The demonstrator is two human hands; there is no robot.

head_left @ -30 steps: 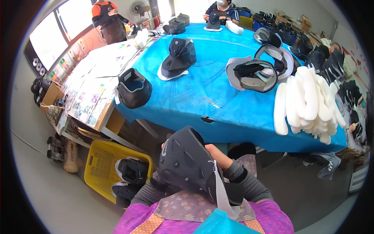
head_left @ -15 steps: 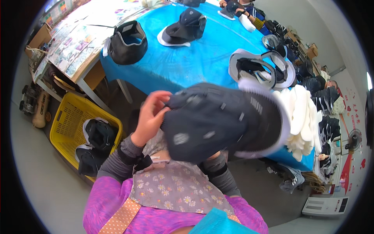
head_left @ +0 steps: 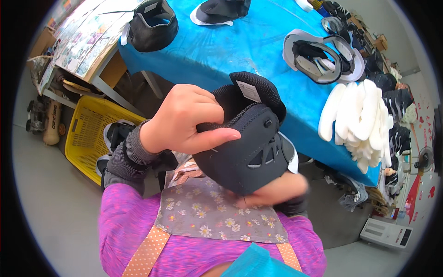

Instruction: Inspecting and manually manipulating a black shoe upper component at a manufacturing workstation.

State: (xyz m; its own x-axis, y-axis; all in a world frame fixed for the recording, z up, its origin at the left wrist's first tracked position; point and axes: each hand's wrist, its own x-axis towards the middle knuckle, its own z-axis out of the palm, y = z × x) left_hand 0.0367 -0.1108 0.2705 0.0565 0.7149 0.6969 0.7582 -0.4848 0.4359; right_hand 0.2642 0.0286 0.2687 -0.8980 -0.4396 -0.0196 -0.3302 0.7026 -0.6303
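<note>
A black cap [head_left: 240, 157], with side vents, a round stud and a white-edged brim, is in front of my apron, its opening tilted up. My left hand [head_left: 182, 115] is closed on the cap's near-left rim, fingers curled over the edge and thumb along the outside. A padded black flap with a white label [head_left: 249, 91] stands up at the far side of the opening. My right hand [head_left: 277, 189], slightly blurred, holds the cap from below on the right; its fingers are partly hidden.
On the blue-covered table [head_left: 217, 55] stand another black cap [head_left: 153, 27], a cap with a pale brim [head_left: 221, 11] and nested caps [head_left: 318, 57]. White curved pads [head_left: 355, 111] pile at its right edge. A yellow basket [head_left: 83, 143] with caps stands at left.
The cap has turned over, from its dark blue outside to its opening and vented side. My left hand has shifted onto the rim, and my right hand has come into view beneath.
</note>
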